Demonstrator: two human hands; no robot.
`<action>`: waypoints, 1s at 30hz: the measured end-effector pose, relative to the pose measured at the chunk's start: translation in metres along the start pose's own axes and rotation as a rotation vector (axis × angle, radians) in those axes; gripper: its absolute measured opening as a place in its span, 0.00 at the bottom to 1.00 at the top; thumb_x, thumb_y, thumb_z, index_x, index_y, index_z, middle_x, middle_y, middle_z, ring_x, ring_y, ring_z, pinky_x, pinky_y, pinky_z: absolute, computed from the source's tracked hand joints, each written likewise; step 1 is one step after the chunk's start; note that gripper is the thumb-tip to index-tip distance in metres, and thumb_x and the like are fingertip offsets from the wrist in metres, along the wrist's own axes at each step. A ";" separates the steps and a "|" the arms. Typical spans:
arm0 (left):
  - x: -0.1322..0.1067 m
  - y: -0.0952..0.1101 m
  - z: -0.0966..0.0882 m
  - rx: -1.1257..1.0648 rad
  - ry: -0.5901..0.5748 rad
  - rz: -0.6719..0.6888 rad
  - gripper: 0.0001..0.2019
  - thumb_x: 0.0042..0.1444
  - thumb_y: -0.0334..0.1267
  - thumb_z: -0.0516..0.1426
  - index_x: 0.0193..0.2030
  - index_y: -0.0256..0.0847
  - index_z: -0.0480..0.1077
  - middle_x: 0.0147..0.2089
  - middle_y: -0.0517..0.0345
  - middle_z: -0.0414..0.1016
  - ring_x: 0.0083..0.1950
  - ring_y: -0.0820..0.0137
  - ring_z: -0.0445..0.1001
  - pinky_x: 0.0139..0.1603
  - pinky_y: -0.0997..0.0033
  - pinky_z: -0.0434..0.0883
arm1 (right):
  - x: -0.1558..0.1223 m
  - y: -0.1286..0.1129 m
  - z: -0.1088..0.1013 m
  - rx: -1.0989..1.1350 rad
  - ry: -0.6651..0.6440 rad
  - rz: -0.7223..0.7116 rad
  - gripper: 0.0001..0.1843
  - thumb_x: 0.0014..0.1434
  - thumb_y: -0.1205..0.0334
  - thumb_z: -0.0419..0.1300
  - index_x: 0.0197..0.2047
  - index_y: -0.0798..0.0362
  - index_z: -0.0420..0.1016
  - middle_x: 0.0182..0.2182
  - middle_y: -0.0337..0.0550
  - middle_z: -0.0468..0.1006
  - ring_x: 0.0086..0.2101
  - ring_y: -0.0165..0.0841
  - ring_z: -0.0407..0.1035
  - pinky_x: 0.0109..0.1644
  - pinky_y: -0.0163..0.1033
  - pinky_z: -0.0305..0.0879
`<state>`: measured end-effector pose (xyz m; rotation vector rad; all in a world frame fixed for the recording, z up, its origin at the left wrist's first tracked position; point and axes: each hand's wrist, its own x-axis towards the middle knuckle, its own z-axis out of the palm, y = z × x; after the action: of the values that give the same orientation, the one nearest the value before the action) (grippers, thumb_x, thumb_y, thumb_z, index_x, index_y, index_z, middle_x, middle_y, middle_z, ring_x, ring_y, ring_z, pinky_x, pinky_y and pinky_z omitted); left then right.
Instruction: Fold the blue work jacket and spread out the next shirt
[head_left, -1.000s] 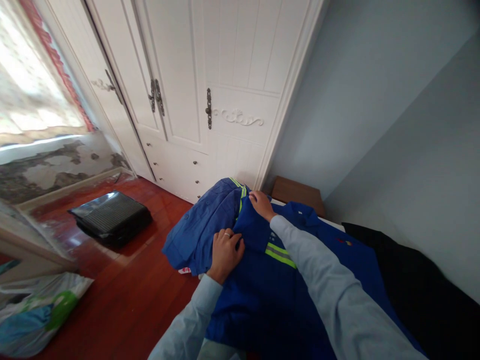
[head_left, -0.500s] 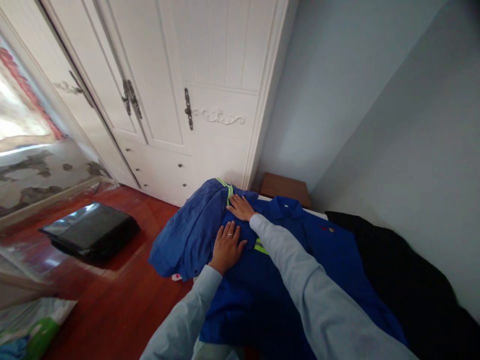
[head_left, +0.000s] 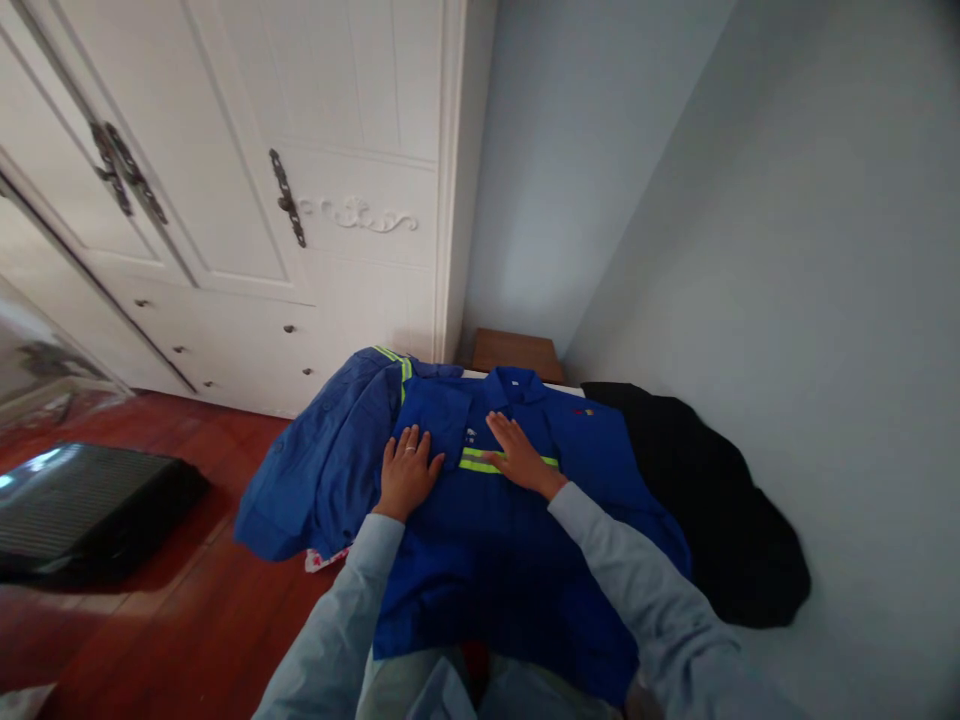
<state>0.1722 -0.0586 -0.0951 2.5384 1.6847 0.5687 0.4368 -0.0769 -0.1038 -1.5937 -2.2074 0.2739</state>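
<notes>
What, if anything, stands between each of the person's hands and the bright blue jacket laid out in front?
Nothing visible does. The left hand rests on the jacket; the right hand is over its chest stripe, contact unclear. The paler blue garment and black cloth flank it, blocking neither hand.

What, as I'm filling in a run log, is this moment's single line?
left hand: open, on blue work jacket | right hand: open, at reflective stripe, contact unclear | jacket: spread, black cloth alongside
</notes>
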 end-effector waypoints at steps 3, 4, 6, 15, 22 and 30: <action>-0.002 0.018 0.001 0.006 -0.022 -0.016 0.31 0.68 0.52 0.45 0.66 0.28 0.67 0.69 0.27 0.63 0.74 0.43 0.57 0.71 0.32 0.52 | -0.061 0.028 -0.022 -0.106 0.114 0.187 0.39 0.68 0.43 0.51 0.75 0.55 0.51 0.73 0.57 0.50 0.72 0.47 0.41 0.74 0.60 0.39; -0.003 0.027 0.003 -0.002 -0.045 0.007 0.32 0.67 0.54 0.45 0.66 0.28 0.66 0.69 0.27 0.63 0.74 0.44 0.56 0.71 0.32 0.52 | -0.076 0.036 -0.027 -0.140 0.142 0.272 0.39 0.68 0.43 0.51 0.74 0.56 0.54 0.73 0.59 0.50 0.72 0.49 0.42 0.73 0.61 0.39; -0.006 0.043 0.006 -0.028 -0.106 0.092 0.33 0.67 0.56 0.46 0.67 0.32 0.65 0.71 0.31 0.61 0.75 0.47 0.54 0.72 0.34 0.51 | -0.100 0.049 -0.032 -0.183 0.160 0.430 0.39 0.67 0.42 0.51 0.72 0.59 0.58 0.72 0.62 0.51 0.72 0.52 0.43 0.72 0.63 0.41; 0.007 0.046 0.013 -0.204 -0.215 0.264 0.25 0.64 0.45 0.52 0.64 0.36 0.69 0.70 0.40 0.65 0.73 0.56 0.61 0.73 0.49 0.58 | -0.119 0.045 -0.032 -0.189 0.078 0.426 0.40 0.71 0.41 0.41 0.71 0.66 0.58 0.71 0.64 0.56 0.71 0.50 0.47 0.73 0.61 0.41; -0.056 0.035 0.006 -0.554 0.185 0.120 0.19 0.65 0.44 0.49 0.54 0.41 0.74 0.60 0.47 0.77 0.65 0.61 0.71 0.70 0.52 0.65 | -0.144 0.020 -0.044 0.124 0.307 0.173 0.29 0.70 0.47 0.47 0.64 0.54 0.71 0.62 0.54 0.72 0.64 0.42 0.64 0.70 0.55 0.56; -0.191 0.002 0.068 -0.596 0.451 -0.618 0.15 0.57 0.42 0.51 0.47 0.41 0.71 0.47 0.37 0.74 0.54 0.47 0.73 0.57 0.39 0.71 | -0.271 -0.053 0.048 0.395 0.602 0.307 0.16 0.67 0.53 0.51 0.40 0.45 0.80 0.35 0.49 0.82 0.38 0.42 0.77 0.45 0.51 0.75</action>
<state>0.1305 -0.2194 -0.2107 1.4541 1.8999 1.3746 0.4427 -0.3456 -0.1827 -1.5283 -1.3642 0.2543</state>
